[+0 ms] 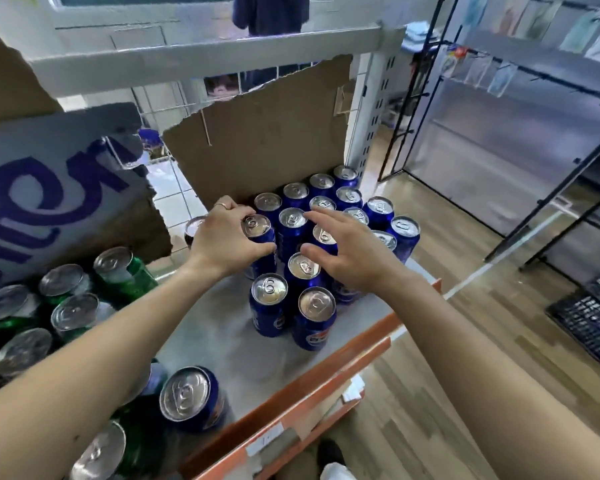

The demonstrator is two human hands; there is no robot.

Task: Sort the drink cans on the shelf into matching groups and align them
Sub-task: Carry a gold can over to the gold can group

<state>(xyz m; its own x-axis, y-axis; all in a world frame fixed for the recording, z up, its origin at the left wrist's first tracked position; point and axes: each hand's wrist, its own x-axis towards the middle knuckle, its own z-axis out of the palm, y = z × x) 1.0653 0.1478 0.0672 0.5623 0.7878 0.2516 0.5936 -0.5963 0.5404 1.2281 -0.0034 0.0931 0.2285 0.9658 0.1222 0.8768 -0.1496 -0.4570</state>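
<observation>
Blue aluminium drink cans with silver tops (402,233) stand bunched in loose rows on the right part of the grey metal shelf (215,327), in front of a torn brown cardboard sheet (267,140). Green drink cans (73,313) are grouped at the left end, below a grey cardboard panel with purple lettering (49,188). The person's left hand (226,237) curls its fingers and thumb around the upper rim of one blue can at the near-left edge of the cluster (258,230), which stands upright and touches its neighbours. The right hand (350,258) is spread and relaxed above the middle of the blue group, grasping nothing; whether its fingertips touch a lid cannot be told. The step in hand looks like aligning the blue group, with the held can being seated into a row. The rows are uneven, and the two nearest cans stand a little forward of the rest. A stray blue can (187,396) sits well apart, near the shelf's orange front lip (326,362) and just beside the green ones. The next move probably calls for squaring the held can against its row, then bringing the stray one across.
</observation>
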